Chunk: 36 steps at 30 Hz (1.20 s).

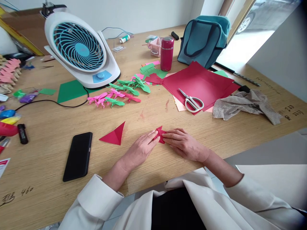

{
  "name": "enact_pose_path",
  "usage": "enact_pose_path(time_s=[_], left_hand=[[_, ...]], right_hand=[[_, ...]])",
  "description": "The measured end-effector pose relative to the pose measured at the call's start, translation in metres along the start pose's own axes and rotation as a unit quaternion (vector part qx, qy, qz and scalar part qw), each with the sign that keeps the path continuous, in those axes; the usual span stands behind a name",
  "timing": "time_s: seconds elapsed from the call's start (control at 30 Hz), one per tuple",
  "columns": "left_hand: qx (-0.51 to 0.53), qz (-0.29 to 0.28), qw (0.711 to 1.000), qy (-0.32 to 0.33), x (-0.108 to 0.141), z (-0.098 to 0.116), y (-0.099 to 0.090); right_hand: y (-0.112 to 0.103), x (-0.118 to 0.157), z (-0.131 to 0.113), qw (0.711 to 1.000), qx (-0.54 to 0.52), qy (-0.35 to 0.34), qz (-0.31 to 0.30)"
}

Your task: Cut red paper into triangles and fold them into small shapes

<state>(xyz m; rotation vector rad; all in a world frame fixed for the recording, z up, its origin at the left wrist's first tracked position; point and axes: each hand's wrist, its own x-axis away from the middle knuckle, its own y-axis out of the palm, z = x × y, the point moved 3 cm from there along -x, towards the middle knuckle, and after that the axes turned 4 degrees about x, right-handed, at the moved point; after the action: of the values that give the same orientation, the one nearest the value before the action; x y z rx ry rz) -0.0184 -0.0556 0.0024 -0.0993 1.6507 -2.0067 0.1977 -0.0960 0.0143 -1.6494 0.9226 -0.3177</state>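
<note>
A small red folded paper (160, 134) with pointed corners lies flat on the table between my hands. My left hand (142, 145) holds its left edge down with the fingertips, thumb close by. From the other side, my right hand (184, 143) grips the right edge, its fingers together over the paper. The undersides of both hands are hidden. Left of them rests a creased red paper triangle (114, 135), touched by neither hand. Further back, several folded green paper figures (130, 86) and pink paper figures (102, 98) lie in a loose pile.
White-handled scissors (193, 103) lie on red paper sheets (199, 83), beside a crumpled cloth (247, 105). A black phone (78, 156) is at my left. Behind stand a fan (82, 51), a red flask (167, 54) and a blue bag (203, 40). The fan's cord (48, 102) crosses the left side.
</note>
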Motion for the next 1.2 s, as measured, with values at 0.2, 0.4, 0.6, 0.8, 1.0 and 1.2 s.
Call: enact_pose_path(time_s=[0.2,0.4,0.6,0.8,1.0,1.2], left_hand=[[-0.010,-0.017,1.000,0.011,0.0009,-0.0015,0.0003],[-0.027,-0.024,0.999,0.018,0.0006,-0.0006,-0.0012],[-0.021,0.005,1.000,0.005,0.0016,-0.0009,-0.0037],[-0.025,0.062,0.998,-0.003,0.0040,-0.0054,-0.0058],[-0.032,0.053,0.998,-0.020,0.0022,-0.0044,-0.0053],[-0.043,0.029,0.998,-0.030,-0.0040,-0.0003,-0.0076]], right_hand=[[-0.0009,0.0001,0.0004,1.000,-0.010,-0.005,0.000],[-0.0010,-0.0006,-0.0014,1.000,0.003,-0.007,-0.010],[-0.0008,-0.0007,-0.0017,1.000,0.011,-0.012,-0.018],[-0.0011,-0.0006,-0.0008,1.000,0.005,-0.004,-0.026],[-0.0006,-0.0007,-0.0005,1.000,0.000,0.002,-0.029],[-0.0019,-0.0019,-0.0014,1.000,-0.008,-0.001,-0.016]])
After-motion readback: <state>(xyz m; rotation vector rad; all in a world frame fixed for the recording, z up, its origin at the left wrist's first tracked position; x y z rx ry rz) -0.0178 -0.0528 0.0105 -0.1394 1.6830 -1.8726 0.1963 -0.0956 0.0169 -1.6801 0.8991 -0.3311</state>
